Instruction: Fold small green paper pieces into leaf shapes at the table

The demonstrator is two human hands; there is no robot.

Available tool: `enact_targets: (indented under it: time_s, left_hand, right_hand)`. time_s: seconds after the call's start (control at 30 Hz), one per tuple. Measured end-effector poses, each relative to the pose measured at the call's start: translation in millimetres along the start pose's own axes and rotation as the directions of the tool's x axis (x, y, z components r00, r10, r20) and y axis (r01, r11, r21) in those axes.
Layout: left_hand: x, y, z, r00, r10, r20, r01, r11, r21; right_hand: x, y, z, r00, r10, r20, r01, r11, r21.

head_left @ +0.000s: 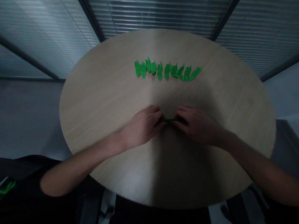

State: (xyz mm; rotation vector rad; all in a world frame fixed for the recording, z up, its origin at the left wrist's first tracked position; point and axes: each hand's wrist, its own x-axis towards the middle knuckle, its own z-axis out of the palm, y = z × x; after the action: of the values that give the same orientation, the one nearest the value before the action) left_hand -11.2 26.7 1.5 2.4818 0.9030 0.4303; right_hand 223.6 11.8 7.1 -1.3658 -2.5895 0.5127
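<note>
Between my two hands, a thin dark green strip of what looks like folded paper [168, 120] is stretched level over the middle of the table. My left hand [147, 124] pinches its left end between thumb and fingers. At the other end, my right hand [195, 123] grips it the same way, with the fingers curled. Most of the strip is hidden inside both hands. Beyond them, several folded green paper pieces [159, 71] with pointed tips lie in an uneven row, some touching or overlapping.
Everything lies on a round, light wood table [98, 102]. Glass partitions with blinds [158, 18] stand close behind its far edge. Shadows from my arms fall across the near right part of the tabletop. Dark chair parts [90, 199] show below the near edge.
</note>
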Motion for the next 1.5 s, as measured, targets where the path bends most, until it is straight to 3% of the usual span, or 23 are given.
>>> enact_targets:
  time_s: [0.13, 0.53, 0.9, 1.5]
  left_hand:
    - [1.1, -4.2, -0.3, 1.0, -0.024, 0.01, 0.024, 1.0, 0.014]
    - [3.2, -7.5, -4.6, 0.996, -0.09, 0.003, 0.09, 0.996, -0.017]
    - [3.7, -13.1, -1.6, 0.992, -0.125, -0.035, 0.125, 0.992, -0.005]
    - [5.7, -7.3, -3.0, 0.978, -0.197, -0.069, 0.191, 0.978, -0.089]
  right_hand:
    - [2.8, 2.7, -4.7, 0.998, 0.032, 0.048, -0.035, 0.997, 0.07]
    - [9.9, -1.9, -10.3, 0.979, 0.2, 0.032, -0.202, 0.974, 0.105]
    - [24.1, 5.4, -17.7, 0.938, 0.279, 0.205, -0.319, 0.927, 0.196]
    - [24.4, 4.1, -16.1, 0.935, 0.303, 0.186, -0.339, 0.916, 0.213]
